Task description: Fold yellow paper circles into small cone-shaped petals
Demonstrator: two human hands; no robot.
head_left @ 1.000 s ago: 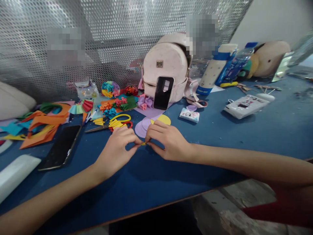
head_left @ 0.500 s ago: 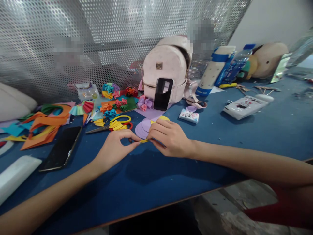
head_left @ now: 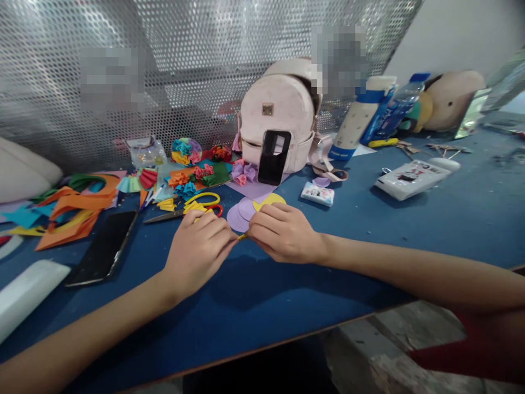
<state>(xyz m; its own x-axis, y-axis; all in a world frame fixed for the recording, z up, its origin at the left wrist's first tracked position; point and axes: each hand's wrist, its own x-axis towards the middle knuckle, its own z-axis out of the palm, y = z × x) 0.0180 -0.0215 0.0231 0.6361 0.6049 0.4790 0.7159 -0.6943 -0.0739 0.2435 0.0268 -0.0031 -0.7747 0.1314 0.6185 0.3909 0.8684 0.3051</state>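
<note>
A small folded piece of yellow paper (head_left: 242, 237) is pinched between both hands, above the blue table. My left hand (head_left: 200, 249) grips its left end, with the fingers curled over. The other end sits in the fingertips of my right hand (head_left: 287, 234), which hide most of it. Just behind the hands lie overlapping purple paper circles (head_left: 238, 215) and a yellow paper circle (head_left: 268, 200). Scissors (head_left: 209, 198) with yellow and red handles rest beyond my left hand, and folded yellow paper pieces (head_left: 197, 207) lie on them.
A phone (head_left: 274, 157) leans on a pale backpack (head_left: 276, 106). Another phone (head_left: 102, 249) lies at left beside orange paper scraps (head_left: 77, 210). Paper flowers (head_left: 186, 152) stand at the back. A tissue pack (head_left: 318, 194), a white packet (head_left: 412, 179) and a flask (head_left: 361, 120) are at right.
My left hand's fingers have curled in, where before only thumb and forefinger showed extended to the paper. My right hand has barely moved.
</note>
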